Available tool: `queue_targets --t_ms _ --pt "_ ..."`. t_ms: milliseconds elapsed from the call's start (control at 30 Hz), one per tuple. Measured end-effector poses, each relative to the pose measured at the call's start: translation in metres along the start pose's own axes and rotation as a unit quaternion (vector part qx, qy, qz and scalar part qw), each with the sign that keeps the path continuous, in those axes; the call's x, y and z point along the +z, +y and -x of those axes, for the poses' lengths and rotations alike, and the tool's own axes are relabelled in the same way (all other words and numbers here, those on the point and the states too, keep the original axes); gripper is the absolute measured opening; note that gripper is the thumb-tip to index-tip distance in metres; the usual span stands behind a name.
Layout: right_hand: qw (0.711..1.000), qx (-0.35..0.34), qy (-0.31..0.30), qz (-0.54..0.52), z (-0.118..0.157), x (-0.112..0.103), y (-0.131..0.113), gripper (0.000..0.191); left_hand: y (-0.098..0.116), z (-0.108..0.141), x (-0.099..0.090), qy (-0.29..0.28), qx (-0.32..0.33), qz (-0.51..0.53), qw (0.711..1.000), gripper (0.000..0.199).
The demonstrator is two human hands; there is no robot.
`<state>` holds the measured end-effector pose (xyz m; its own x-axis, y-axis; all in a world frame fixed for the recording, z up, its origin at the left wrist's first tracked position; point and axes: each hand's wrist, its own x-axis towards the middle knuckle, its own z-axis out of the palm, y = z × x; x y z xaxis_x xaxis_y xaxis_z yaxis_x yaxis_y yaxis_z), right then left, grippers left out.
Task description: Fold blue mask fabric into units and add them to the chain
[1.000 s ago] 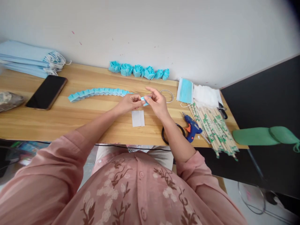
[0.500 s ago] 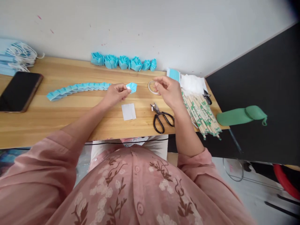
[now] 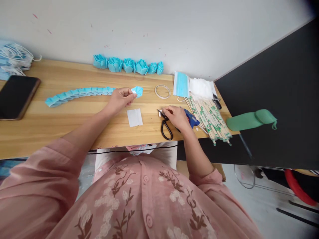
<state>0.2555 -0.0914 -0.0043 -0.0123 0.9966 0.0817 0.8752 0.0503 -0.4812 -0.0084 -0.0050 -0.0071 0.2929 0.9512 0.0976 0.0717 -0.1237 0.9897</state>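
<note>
My left hand (image 3: 122, 98) pinches a small folded blue piece (image 3: 138, 91) above the table, near the right end of a curved row of folded blue pieces (image 3: 77, 93). My right hand (image 3: 176, 117) is over the black-handled scissors (image 3: 166, 130), its fingers closed near the pivot; what they hold, if anything, is hidden. A blue tool (image 3: 191, 119) lies partly behind that hand. Below the left hand is a white square (image 3: 135, 118). A pale ring (image 3: 162, 91) rests flat between and above the hands.
Several blue fabric flowers (image 3: 129, 65) line the wall. At the left are a phone (image 3: 18, 96) and a mask pile (image 3: 15, 59). On the right lie a mask (image 3: 181, 84), white sheets (image 3: 201, 88), wrapped sticks (image 3: 210, 119) and a green bottle (image 3: 245, 121).
My right hand has moved down from beside the ring to the scissors, uncovering the ring and the mask. The left hand still pinches the blue piece. The view has shifted slightly.
</note>
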Motion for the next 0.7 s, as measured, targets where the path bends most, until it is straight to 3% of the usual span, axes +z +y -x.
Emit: queue_targets --t_ms 233,500,700 --pt "0.998 0.053 0.009 0.024 -0.001 0.007 -0.007 0.016 0.000 -0.001 0.000 -0.002 -0.008 0.004 1.000 0.026" --pt "0.994 0.099 0.042 0.033 0.000 0.019 -0.004 0.019 0.002 0.001 0.002 -0.008 -0.009 0.011 1.000 0.027" --pt "0.993 0.063 0.081 -0.059 -0.001 0.016 0.000 0.022 0.002 0.002 0.004 -0.011 -0.015 0.033 0.999 0.028"
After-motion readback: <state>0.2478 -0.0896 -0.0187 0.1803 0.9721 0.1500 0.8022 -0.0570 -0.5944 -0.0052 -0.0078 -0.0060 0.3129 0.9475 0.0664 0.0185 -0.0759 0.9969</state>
